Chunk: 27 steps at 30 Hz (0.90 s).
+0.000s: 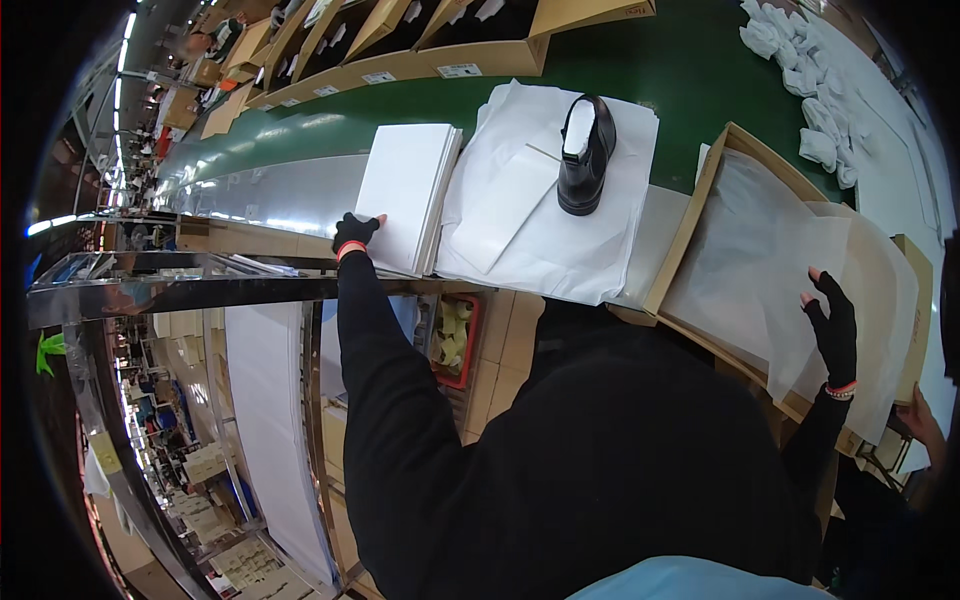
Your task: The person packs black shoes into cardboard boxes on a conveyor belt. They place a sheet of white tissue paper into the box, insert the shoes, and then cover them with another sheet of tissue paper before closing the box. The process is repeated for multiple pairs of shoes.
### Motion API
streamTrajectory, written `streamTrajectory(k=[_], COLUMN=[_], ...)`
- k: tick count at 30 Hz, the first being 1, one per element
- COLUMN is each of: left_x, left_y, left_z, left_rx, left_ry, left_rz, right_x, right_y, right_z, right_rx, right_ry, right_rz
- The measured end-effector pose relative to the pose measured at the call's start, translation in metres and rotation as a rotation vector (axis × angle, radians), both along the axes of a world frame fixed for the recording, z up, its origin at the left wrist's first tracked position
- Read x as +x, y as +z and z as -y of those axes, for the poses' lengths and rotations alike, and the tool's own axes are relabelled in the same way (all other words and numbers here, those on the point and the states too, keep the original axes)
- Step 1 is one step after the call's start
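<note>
My left hand [357, 232], in a black fingerless glove, is closed at the left edge of a thick stack of white sheets [405, 190], one bare fingertip over the top. My right hand [832, 328], gloved alike, is raised with fingers apart above an open cardboard box [697, 225]. Thin white tissue paper [735, 265] lines that box and spills over its near side. Between my hands, a black shoe [588, 160] with white stuffing stands on a pile of white paper [610, 240]. A folded white sheet [508, 215] lies left of the shoe.
Several open shoe boxes [440, 62] line the far side of the green worktop [660, 60]. Crumpled white paper wads [800, 70] lie far right. Another person's hand [920, 420] is beside the box at right. A metal rail [180, 293] and red crate [455, 340] are at left.
</note>
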<state>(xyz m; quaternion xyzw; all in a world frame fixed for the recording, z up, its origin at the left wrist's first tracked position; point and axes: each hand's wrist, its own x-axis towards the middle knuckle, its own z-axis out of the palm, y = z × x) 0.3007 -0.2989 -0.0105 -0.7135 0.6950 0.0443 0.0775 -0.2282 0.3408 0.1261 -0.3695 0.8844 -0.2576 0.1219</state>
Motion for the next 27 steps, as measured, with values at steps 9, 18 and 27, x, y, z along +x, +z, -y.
streamTrajectory(k=[9,18,27], left_x=[0.018,0.031,0.007], left_y=[0.032,0.015,0.036], left_z=[-0.003,-0.018,-0.015], left_rx=[-0.197,-0.452,-0.484], left_ry=[-0.087,-0.183,-0.162], left_rz=[-0.108,-0.030,-0.089], right_x=[0.005,0.012,0.012], right_y=[0.017,0.014,0.003], right_z=[0.025,0.027,0.017], right_rx=[-0.060,-0.049,-0.009], right_ry=[0.007,0.037,0.047], right_rz=[-0.029,0.002,0.018])
